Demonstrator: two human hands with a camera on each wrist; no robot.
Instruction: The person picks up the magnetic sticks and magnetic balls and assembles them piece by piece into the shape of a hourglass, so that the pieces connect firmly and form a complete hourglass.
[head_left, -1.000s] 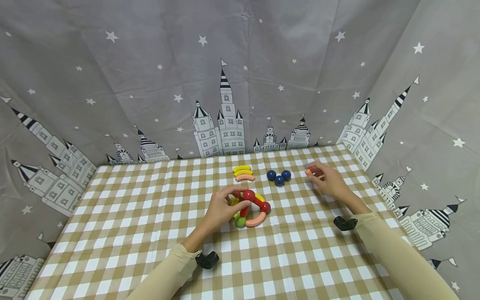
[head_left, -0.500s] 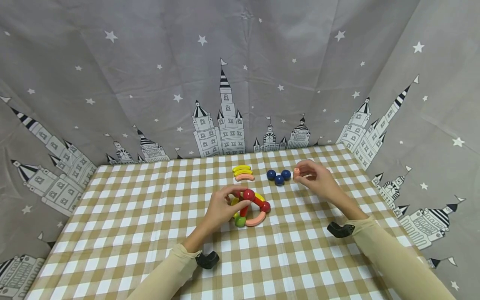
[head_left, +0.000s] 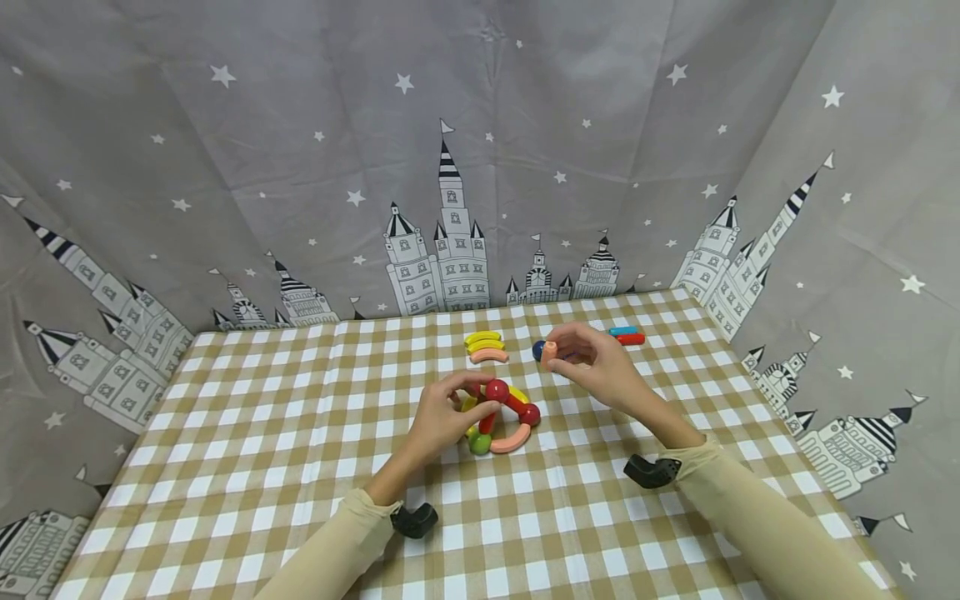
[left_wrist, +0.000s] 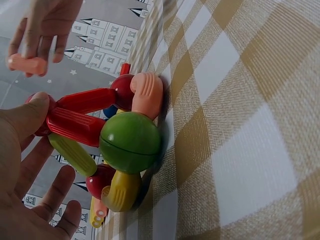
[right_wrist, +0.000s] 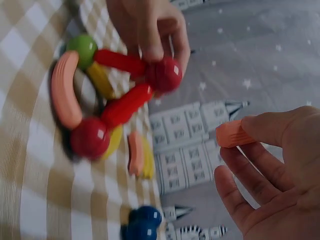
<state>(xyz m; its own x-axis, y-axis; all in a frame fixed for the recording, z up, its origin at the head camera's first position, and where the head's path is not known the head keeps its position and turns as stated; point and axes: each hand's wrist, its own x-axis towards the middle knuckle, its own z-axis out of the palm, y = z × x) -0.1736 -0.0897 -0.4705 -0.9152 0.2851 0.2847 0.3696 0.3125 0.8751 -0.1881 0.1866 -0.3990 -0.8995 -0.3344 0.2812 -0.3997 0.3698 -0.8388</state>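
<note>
My left hand [head_left: 442, 417] holds the red ball [right_wrist: 165, 74] at the peak of a small frame of magnetic sticks and balls, thumb on one side. Red straight sticks [left_wrist: 75, 126] and a light-green stick [left_wrist: 72, 155] slope down from that ball. Around the base run a green ball [left_wrist: 130, 142], two more red balls and curved salmon [right_wrist: 66, 92] and yellow sticks, on the tablecloth. To the right, my right hand [head_left: 600, 362] pinches a short salmon magnetic stick [right_wrist: 235, 134] between thumb and fingers, apart from the frame. In the head view it overlaps the dark blue balls [head_left: 538, 351], partly hiding them.
Behind the frame lie curved yellow sticks [head_left: 483, 337] beside a salmon one [head_left: 490, 355]. A light-blue stick [head_left: 623, 331] and a red stick [head_left: 630, 339] lie at the back right. A grey castle-print curtain [head_left: 330, 167] rises behind the checked tablecloth [head_left: 247, 467].
My right hand has travelled left with the salmon stick, from the back right to in front of the blue balls, uncovering the light-blue and red sticks. My left hand and the frame stay put.
</note>
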